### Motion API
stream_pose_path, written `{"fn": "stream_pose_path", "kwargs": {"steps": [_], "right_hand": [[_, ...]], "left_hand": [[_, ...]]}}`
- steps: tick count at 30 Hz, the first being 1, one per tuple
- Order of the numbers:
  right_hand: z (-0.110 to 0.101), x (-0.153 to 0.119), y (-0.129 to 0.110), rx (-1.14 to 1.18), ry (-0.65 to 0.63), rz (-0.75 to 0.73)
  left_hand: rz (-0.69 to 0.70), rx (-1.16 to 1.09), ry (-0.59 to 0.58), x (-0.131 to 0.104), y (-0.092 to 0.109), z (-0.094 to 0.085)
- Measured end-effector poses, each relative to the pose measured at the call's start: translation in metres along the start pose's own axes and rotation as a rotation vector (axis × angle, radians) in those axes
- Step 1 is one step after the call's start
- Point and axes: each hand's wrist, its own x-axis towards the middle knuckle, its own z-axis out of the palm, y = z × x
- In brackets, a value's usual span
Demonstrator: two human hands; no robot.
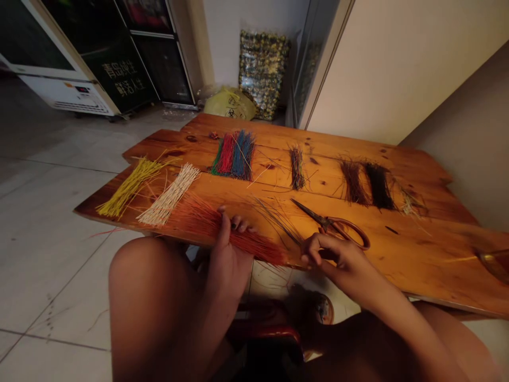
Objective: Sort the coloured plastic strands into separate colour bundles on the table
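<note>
My left hand (pixel 230 249) is closed around a bundle of thin orange-red strands (pixel 199 217) at the table's near edge. The bundle sticks out on both sides of the fingers, fanning at each end. My right hand (pixel 330 257) is held in a pinch just right of the bundle. Several thin grey strands (pixel 278 218) run together to its fingertips; their ends are hidden there. Close behind that hand, scissors (pixel 332 223) with reddish-brown handles lie on the wood, blades pointing to the far left. A white strand bundle (pixel 169 195) and a yellow one (pixel 133 185) lie left of my left hand.
The wooden table (pixel 397 254) also holds red strands (pixel 226 154), blue strands (pixel 243 155), a small mixed bundle (pixel 297 167), brown strands (pixel 353 180) and black strands (pixel 379 184). A glass-like object (pixel 495 265) is at the right edge. A yellow bag (pixel 230 104) stands behind the table.
</note>
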Motion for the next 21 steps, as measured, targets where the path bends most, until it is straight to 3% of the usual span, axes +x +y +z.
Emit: {"fn": "stream_pose_path", "kwargs": {"steps": [4,9,13,21], "right_hand": [[-0.024,0.008,0.023,0.210,-0.088,0.021],[-0.038,0.018,0.047,0.383,0.092,0.104],[-0.033,0.025,0.057,0.377,0.192,0.135],[-0.002,0.034,0.066,0.040,0.206,0.106]], "left_hand": [[0.080,-0.007,-0.029,0.006,0.017,-0.004],[0.161,-0.002,-0.036,0.007,0.034,-0.002],[0.155,-0.003,-0.051,0.004,0.037,0.001],[0.035,-0.028,-0.042,-0.004,0.025,0.003]]}}
